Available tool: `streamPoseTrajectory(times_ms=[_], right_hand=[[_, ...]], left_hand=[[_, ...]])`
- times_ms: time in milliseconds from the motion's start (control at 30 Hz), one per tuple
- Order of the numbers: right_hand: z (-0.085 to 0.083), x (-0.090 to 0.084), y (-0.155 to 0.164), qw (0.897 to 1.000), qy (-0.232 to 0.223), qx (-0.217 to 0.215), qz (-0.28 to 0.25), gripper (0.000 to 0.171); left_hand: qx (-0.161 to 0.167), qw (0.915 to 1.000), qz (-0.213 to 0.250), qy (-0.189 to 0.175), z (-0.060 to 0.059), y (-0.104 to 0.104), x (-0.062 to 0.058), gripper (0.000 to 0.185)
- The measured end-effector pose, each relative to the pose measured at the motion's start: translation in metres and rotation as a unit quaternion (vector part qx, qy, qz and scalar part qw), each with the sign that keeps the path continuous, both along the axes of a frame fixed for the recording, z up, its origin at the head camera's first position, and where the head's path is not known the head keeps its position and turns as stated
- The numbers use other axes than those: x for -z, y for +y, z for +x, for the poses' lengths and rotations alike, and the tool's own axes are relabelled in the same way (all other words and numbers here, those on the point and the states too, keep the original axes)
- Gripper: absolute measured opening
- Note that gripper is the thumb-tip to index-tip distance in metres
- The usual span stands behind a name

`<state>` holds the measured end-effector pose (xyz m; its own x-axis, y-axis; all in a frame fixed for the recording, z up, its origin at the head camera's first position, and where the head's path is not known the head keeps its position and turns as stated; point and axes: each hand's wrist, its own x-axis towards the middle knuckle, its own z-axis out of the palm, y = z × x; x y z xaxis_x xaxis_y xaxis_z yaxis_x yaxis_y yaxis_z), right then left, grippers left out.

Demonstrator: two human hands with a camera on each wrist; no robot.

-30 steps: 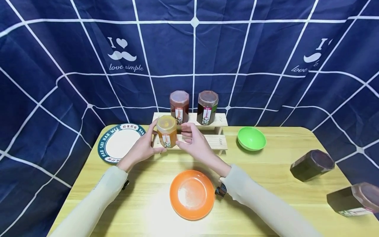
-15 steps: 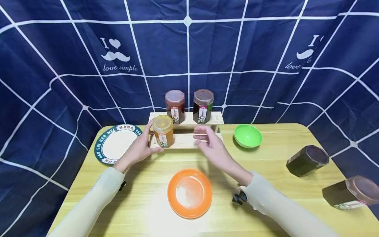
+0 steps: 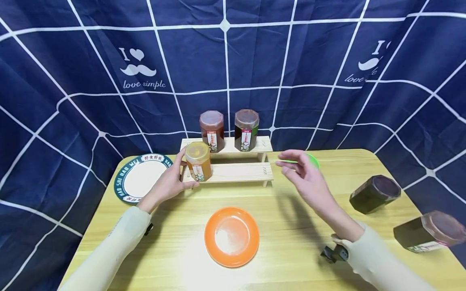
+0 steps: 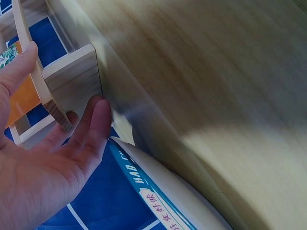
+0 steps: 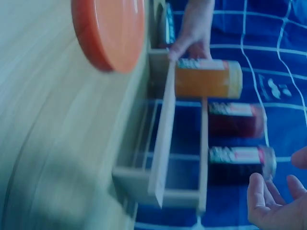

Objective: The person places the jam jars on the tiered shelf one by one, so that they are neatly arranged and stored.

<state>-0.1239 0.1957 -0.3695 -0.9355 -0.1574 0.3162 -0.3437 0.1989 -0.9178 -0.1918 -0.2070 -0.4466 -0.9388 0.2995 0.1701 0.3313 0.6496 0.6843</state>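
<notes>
My left hand [image 3: 169,178] grips the left end of the two-step wooden shelf [image 3: 240,171], with the thumb on the lower board's front edge in the left wrist view. Beside those fingers, an orange-yellow jar [image 3: 198,163] stands upright on the lower step. A red-brown jar [image 3: 212,131] and a dark jar [image 3: 246,131] occupy the upper step. My right hand [image 3: 307,180] is in the air right of the shelf, fingers loosely bent and holding nothing. It hides most of the green bowl [image 3: 314,161].
An orange plate [image 3: 231,238] lies at the table's front middle. Left of the shelf is a white plate [image 3: 143,178] with a teal rim. Two dark jars, one nearer the shelf [image 3: 375,194] and one at the right edge [image 3: 429,232], stand on the right. A blue curtain [image 3: 255,60] hangs behind.
My right hand has left the orange-yellow jar and moved right, now in front of the green bowl. My left hand stays at the shelf's left end, and the jar has kept its place.
</notes>
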Motion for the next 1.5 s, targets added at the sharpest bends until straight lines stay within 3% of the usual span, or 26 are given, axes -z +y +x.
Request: streamPoseTrajectory(times_ms=[367,500,700,967,1167,1267,1333,1500], right_hand=[[0.028,0.003,0.068,0.99,0.043,0.093,-0.094,0.038],[0.036,0.006,0.085,0.977,0.06,0.151,-0.137,0.041],[0.044,0.009,0.113,0.948,0.084,0.24,-0.192,0.046],[0.052,0.014,0.146,0.922,0.045,0.345,-0.17,0.05],[0.052,0.023,0.162,0.908,-0.007,0.416,-0.051,0.066],[0.05,0.032,0.166,0.904,-0.036,0.425,-0.017,0.08],[0.048,0.039,0.17,0.907,-0.05,0.417,-0.031,0.087],[0.045,0.059,0.183,0.922,-0.06,0.36,-0.133,0.094]], left_hand=[[0.004,1.0,0.0,-0.002,-0.002,0.002,0.0,0.125],[0.004,1.0,0.0,-0.004,-0.002,0.003,0.0,0.125],[0.003,0.9999,0.008,-0.006,-0.001,0.003,0.0,0.124],[0.0,1.0,0.004,-0.007,0.0,0.001,-0.001,0.124],[-0.001,1.0,0.0,-0.005,-0.001,0.0,-0.001,0.123],[0.0,1.0,0.003,-0.004,-0.001,-0.001,-0.001,0.122],[0.003,1.0,0.006,-0.003,-0.001,0.0,-0.002,0.122],[0.003,1.0,0.004,-0.004,-0.001,0.0,-0.001,0.121]])
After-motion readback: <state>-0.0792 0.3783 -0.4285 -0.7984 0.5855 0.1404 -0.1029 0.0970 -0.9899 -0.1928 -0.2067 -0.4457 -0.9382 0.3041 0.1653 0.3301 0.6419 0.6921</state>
